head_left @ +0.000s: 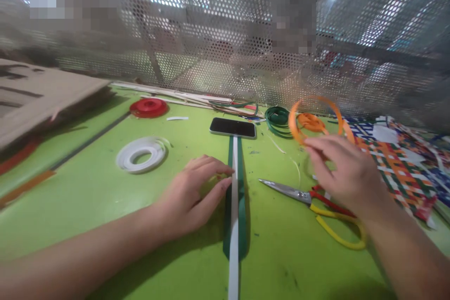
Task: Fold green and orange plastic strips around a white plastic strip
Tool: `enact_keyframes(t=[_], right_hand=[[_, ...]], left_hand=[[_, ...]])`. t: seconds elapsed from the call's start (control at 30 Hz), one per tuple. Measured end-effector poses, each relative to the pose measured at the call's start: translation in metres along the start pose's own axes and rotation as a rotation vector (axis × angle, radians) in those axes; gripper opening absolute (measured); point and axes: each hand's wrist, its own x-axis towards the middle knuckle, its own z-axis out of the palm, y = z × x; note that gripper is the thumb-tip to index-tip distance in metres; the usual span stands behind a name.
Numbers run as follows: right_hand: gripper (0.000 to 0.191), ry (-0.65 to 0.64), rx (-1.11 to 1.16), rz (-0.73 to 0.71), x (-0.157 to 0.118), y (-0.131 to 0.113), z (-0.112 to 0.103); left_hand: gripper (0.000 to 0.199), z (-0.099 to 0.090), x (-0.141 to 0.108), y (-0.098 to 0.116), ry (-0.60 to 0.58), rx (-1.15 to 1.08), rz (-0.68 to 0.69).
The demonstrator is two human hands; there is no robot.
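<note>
My left hand (204, 192) rests at the middle of the green table, thumb and forefinger at the edge of a white strip (235, 211). That strip lies lengthwise over dark green strips (242, 197), whose far ends reach a phone (232, 128). On the right, my right hand (337, 168) pinches the end of a looped orange strip (293, 119), raised above the table. Below and left of this hand lie scissors (295, 192) with red and yellow handles, blades slightly apart. An orange coil (311, 122) sits behind the raised loop.
White (123, 159), red (148, 107) and green (277, 116) coils lie around the table. Woven multicoloured strips (397, 164) are at the right, cardboard (42, 98) at the left. A perforated metal screen (218, 51) stands behind, with loose strips (176, 96) along its foot.
</note>
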Motion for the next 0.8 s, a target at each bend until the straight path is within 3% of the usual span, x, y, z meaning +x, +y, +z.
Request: enact_keyframes(t=[0.1,0.2,0.37,0.5,0.67,0.73,0.8], right_hand=[[0.027,-0.170,0.136,-0.245,0.001,-0.031,-0.002],[0.027,-0.280,0.261,-0.353,0.002,-0.056,-0.002],[0.032,-0.344,0.324,-0.419,0.004,-0.079,0.000],[0.035,-0.353,0.310,-0.419,0.001,-0.074,0.002],[0.018,-0.265,0.229,-0.246,-0.004,-0.032,0.001],[0.014,-0.212,0.178,-0.095,-0.006,-0.013,0.000],[0.022,-0.212,0.171,0.114,-0.007,0.000,0.000]], left_hand=[[0.028,0.000,-0.003,-0.002,0.037,-0.072,-0.062],[0.035,0.001,-0.005,-0.002,0.056,-0.167,-0.083],[0.036,0.006,-0.004,0.002,0.073,-0.286,-0.153],[0.019,0.004,-0.005,0.006,0.045,-0.394,-0.155],[0.004,-0.005,-0.005,0.010,0.050,-0.558,-0.201],[0.006,-0.008,-0.002,0.011,0.060,-0.662,-0.197],[0.008,-0.010,0.003,0.013,0.064,-0.730,-0.169]])
